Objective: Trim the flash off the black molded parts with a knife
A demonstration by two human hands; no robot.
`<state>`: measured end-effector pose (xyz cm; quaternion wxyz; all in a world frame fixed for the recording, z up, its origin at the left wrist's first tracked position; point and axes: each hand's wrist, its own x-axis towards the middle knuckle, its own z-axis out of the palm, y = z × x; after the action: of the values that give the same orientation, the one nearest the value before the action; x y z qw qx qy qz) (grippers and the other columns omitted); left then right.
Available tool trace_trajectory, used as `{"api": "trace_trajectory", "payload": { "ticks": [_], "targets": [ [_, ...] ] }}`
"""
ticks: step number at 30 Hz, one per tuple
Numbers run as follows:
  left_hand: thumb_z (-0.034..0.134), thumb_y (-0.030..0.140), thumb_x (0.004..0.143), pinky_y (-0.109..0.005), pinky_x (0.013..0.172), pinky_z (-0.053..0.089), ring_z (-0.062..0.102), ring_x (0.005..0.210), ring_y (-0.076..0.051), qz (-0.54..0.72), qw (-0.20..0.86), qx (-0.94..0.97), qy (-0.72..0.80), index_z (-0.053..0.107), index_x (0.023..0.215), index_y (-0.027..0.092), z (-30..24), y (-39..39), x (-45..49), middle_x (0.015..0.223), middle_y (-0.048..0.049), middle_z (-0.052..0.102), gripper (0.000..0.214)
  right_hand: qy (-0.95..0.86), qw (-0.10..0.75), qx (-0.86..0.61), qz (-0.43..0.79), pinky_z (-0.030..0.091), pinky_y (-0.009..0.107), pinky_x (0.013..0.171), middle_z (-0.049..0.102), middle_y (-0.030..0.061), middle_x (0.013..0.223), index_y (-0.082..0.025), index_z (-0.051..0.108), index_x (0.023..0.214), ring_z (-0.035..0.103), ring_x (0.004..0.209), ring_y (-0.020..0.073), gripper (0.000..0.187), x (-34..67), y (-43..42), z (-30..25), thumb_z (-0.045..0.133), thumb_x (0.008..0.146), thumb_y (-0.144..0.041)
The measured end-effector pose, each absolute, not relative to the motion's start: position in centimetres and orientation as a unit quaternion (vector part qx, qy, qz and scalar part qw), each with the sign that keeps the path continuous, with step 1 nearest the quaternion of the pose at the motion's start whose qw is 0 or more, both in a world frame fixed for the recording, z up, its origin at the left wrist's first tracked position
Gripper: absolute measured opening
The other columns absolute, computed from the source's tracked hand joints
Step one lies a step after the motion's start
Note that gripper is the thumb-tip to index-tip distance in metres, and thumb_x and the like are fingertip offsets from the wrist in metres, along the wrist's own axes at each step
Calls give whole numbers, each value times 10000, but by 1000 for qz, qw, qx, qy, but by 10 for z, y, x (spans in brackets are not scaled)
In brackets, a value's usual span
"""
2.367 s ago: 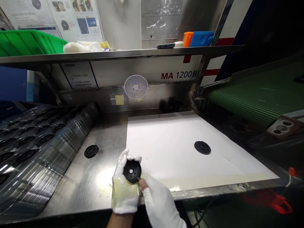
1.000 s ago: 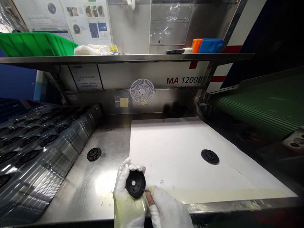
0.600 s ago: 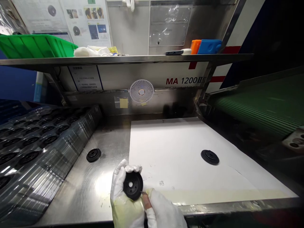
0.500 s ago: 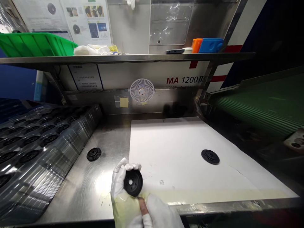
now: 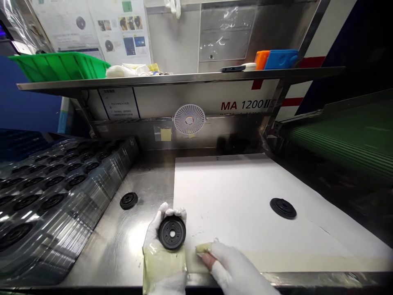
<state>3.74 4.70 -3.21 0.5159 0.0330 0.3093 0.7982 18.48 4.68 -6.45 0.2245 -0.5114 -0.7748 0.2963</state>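
I hold still best: my left hand (image 5: 164, 259) hugs the black disc (image 5: 172, 242); beside it, my right hand (image 5: 229, 264) looks pinched; empty? Can't tell.

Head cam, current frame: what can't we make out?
Head view:
- Right hand: whether it pinches anything; its own fingers hide it.
- Black disc: back face, hidden because the front faces us and the left hand cups it.
- Tray stack: far left side, cut off by the left edge.
- Posted sheets: text, too small and blurred.
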Motion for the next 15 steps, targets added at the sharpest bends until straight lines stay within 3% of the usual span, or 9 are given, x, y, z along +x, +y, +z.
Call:
{"api": "trace_trajectory", "payload": {
  "ticks": [2, 4, 6, 10, 15],
  "targets": [
    [550, 265, 828, -381, 741, 527, 600, 855, -176, 790, 531, 20, 306, 574, 1034, 156, -33, 50, 32, 959, -66, 615, 234, -738, 204, -601, 227, 481, 365, 773, 633, 60, 1046, -233, 586, 1012, 614, 893, 233, 327, 203, 62, -66, 301, 888, -334],
    [532, 291, 842, -385, 746, 524, 596, 883, -180, 783, 544, 8, 302, 564, 1048, 139, -34, 52, 27, 1008, -78, 607, 258, -674, 204, -697, 136, 451, 451, 846, 501, 94, 1276, -200, 472, 1233, 566, 1023, 285, 427, 222, 74, -65, 278, 885, -354],
    [540, 269, 836, -393, 761, 523, 597, 905, -188, 780, 551, -1, 296, 570, 1045, 138, -35, 54, 25, 1015, -79, 611, 248, -643, 228, -721, 121, 429, 461, 891, 471, 71, 1312, -213, 443, 1266, 514, 1104, 288, 465, 235, 78, -64, 273, 881, -413],
    [547, 186, 803, -418, 781, 527, 608, 909, -208, 781, 555, -13, 288, 613, 976, 142, -37, 56, 29, 946, -77, 640, 190, -658, 300, -655, 219, 463, 376, 831, 628, 19, 1056, -289, 564, 1080, 578, 978, 245, 424, 224, 64, -59, 312, 861, -550],
    [558, 155, 766, -351, 800, 527, 617, 855, -178, 794, 539, -15, 281, 657, 888, 186, -36, 55, 37, 870, -48, 648, 160, -654, 337, -570, 366, 461, 261, 615, 637, 5, 750, -256, 598, 885, 598, 690, 193, 411, 175, 36, -47, 427, 796, -619]
  ]
}}
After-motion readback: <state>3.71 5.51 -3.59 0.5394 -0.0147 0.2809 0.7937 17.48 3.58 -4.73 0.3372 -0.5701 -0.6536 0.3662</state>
